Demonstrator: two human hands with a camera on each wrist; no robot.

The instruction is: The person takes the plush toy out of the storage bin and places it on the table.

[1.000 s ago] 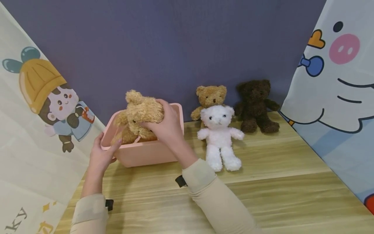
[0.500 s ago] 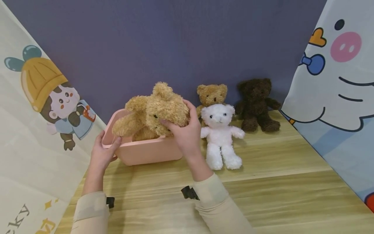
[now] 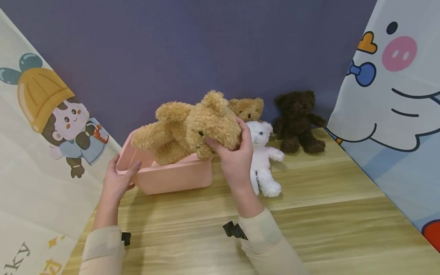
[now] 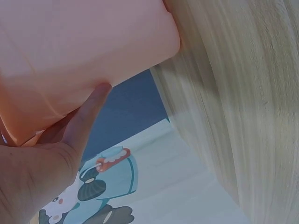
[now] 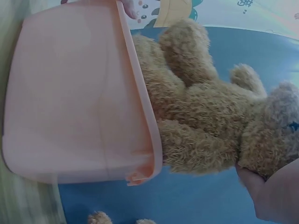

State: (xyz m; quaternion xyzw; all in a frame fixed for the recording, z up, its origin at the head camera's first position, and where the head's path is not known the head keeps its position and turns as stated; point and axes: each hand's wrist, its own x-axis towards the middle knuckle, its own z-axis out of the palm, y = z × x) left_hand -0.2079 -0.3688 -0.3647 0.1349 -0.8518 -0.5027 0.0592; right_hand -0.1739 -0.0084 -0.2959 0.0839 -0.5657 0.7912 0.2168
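Note:
A tan teddy bear [image 3: 213, 124] lies on its side over the pink bin [image 3: 175, 177], its head past the bin's right end. My right hand [image 3: 235, 156] grips the bear by the head, thumb across its face. In the right wrist view the bear's body [image 5: 210, 107] extends out above the bin's rim, with the lower legs partly hidden behind the wall. My left hand [image 3: 118, 179] holds the bin's left end, thumb over the rim; the left wrist view has this thumb [image 4: 88, 112] along the bin's wall [image 4: 93, 42].
To the right, a white teddy bear [image 3: 262, 162] sits partly behind my right hand. Behind it is another tan bear [image 3: 247, 108], and farther right a dark brown bear [image 3: 300, 122] leans on the purple backdrop [image 3: 213, 46]. Printed cloths hang on both sides of the wooden table [image 3: 185, 233].
The right hand has lifted the tan bear up out of the bin and rightward; its body and legs now show above the rim. The left hand keeps its grip on the bin.

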